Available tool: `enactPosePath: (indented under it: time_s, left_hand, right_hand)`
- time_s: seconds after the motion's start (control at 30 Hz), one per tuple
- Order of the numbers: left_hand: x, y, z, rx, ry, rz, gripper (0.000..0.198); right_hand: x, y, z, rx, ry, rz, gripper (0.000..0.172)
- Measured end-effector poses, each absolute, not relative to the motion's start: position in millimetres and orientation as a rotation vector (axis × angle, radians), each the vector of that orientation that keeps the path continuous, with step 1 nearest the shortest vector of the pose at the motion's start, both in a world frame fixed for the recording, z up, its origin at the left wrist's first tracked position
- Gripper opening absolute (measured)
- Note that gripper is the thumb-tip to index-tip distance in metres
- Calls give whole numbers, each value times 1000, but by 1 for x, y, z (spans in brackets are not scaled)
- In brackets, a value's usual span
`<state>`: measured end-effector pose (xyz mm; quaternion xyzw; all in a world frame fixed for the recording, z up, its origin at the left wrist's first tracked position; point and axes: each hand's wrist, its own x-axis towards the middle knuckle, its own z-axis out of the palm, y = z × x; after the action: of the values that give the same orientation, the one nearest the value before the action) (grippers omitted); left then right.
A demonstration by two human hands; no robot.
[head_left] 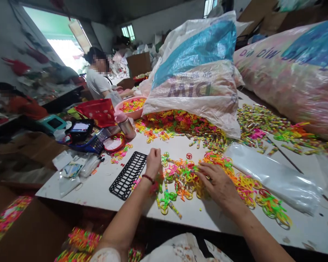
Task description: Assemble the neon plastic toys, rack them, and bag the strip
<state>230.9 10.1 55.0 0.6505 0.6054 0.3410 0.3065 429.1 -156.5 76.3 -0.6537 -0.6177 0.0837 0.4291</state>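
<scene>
Resting at the lower middle of the frame, the left hand (153, 162) is sitting closed on the white worktop (98, 185), its fingers curled together over a few of the neon plastic pieces (180, 174); what exactly they are pinching I cannot tell. The right hand (217, 183), just right of centre, is lying palm-down on the same heap of neon plastic pieces, its fingers loosely spread and touching the yellow and orange rings. A red bead bracelet (148, 178) is circling the left wrist. Just left of the left hand, a black plastic grid (127, 175) is lying flat on the worktop. A clear plastic bag (273, 178) is lying to the right of the heap. Behind the hands, in the upper middle of the frame, a large white and blue sack (196, 69) is spilling more bright pieces onto the worktop, and a second large sack (292, 65) is filling the upper right. Left of the first sack, a pink basin (135, 113) is holding coloured pieces, with a metal flask (125, 125) lying near it and a red bag (98, 111) beside that. In the upper left, a person in a white shirt (97, 82) is sitting at the far end, and another person in orange (22, 103) is sitting at the left edge.
</scene>
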Motion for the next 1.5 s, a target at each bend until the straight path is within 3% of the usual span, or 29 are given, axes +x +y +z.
enactPosePath:
  time_s: [0.1,0.23,0.43,0.57,0.7,0.8,0.93,1.07,1.13,1.23,1.33,1.43,1.5]
  left_hand:
    - [224,75,57,1743,1722,917,10]
    - [223,125,53,1716,1759,934,12]
    - [224,133,44,1507,1699,940,24]
    - [218,104,48,1332,1486,966,28]
    - [210,53,60,1228,1150,960,41]
    - [207,10,70,1237,942,955,38]
    - [210,-49,81,1598,882,999,17]
    - [213,-95,84,1729,863,998,17]
    - [212,-108,81,1578,893,999,17]
    - [213,-116,75,1147,979,1006,31]
    - [215,-117,73,895,938,800,45]
    - [219,-120,75,858,857,625,40]
    - [223,-124,77,844,884,689,39]
  right_hand:
    - [436,-157,71,-1692,-1545,46,29]
    - [422,-162,66,-1610,-1581,212,30]
    - [404,-169,81,-1651,-1508,536,26]
    - [403,-165,93,-1655,-1391,694,17]
    - [398,-159,95,-1551,-1373,866,25]
    - [390,-154,95,-1559,-1294,903,40]
    - [380,-150,96,-1588,-1160,851,61]
    - [376,-152,87,-1515,-1187,883,31]
    - [375,-157,80,-1525,-1211,900,25]
    - [374,-166,75,-1497,-1240,890,24]
    - [374,-170,78,-1386,-1361,856,23]
    - [375,-172,83,-1405,-1355,870,26]
    - [376,-174,86,-1508,-1242,849,37]
